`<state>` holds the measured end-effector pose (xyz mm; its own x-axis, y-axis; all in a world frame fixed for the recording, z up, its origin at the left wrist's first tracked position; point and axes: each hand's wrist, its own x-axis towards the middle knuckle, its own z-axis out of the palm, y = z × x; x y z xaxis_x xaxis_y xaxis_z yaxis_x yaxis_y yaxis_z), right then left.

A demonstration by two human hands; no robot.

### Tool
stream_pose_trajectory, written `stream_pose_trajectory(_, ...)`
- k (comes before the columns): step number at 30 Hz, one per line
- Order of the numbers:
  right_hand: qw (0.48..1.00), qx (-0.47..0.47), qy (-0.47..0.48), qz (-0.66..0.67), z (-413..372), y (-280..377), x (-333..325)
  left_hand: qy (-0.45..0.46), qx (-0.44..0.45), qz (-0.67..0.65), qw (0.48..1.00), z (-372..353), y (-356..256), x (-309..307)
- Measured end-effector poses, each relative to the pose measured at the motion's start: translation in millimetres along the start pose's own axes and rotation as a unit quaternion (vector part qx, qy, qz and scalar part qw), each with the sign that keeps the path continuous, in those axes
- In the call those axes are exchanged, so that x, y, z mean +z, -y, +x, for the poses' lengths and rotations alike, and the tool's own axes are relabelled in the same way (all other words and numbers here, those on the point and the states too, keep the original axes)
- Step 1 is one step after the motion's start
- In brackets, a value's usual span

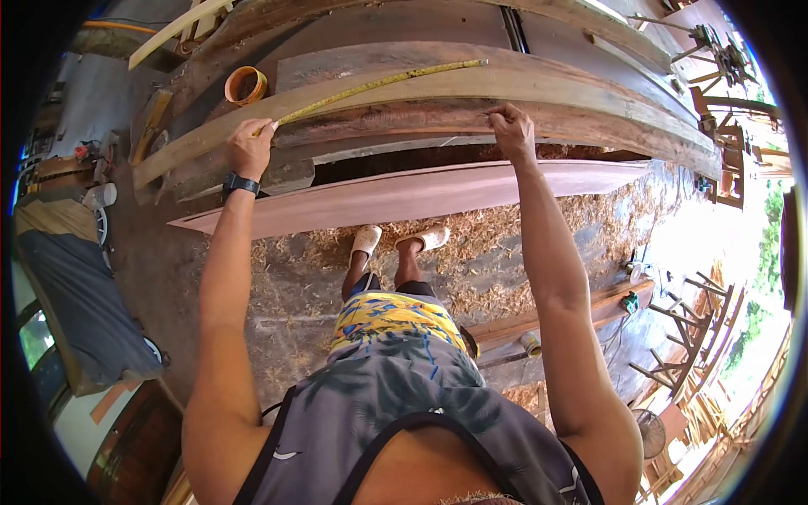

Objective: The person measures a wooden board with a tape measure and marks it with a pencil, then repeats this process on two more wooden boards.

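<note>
My left hand [250,146], with a dark watch on its wrist, is closed on one end of a yellow tape measure [383,82]. The blade slants up and to the right across a pale wooden plank [581,91], its far end lying free. Over a reddish-brown board [379,120] beside that plank, my right hand [513,135] has its fingers pinched together. Whatever those fingers hold, if anything, is too small to make out. Nearer my body, a long pinkish wood panel [412,195] stands on edge beneath both hands.
An orange tub [246,86] sits behind my left hand. Wood shavings [480,278] cover the floor around my feet. A low brown bench [539,324] is at the right, with wooden frames [694,328] beyond it. A dark draped cover [80,295] lies at the left.
</note>
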<state>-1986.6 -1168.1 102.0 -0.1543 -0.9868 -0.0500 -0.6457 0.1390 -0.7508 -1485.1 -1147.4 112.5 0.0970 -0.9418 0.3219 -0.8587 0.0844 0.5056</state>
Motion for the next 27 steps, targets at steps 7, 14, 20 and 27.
stream_pose_trajectory(7, 1.000, -0.002, 0.015, -0.013, 2.2, -5.4, -1.8, 0.001, 0.005, 0.012, 1.000, -0.2, 0.5, -1.4)
stream_pose_trajectory(14, 1.000, -0.025, -0.017, 0.003, -1.6, -3.5, 0.3, 0.000, 0.003, 0.021, 1.000, -0.8, -2.3, -1.5)
stream_pose_trajectory(20, 0.998, -0.032, -0.037, 0.028, -7.9, 0.8, 3.6, 0.008, -0.002, 0.013, 1.000, 0.5, -1.6, -1.9)
stream_pose_trajectory(27, 0.994, -0.057, 0.015, -0.092, -19.0, -4.0, -9.4, 0.005, 0.033, 0.010, 0.999, 1.2, 7.4, 1.9)
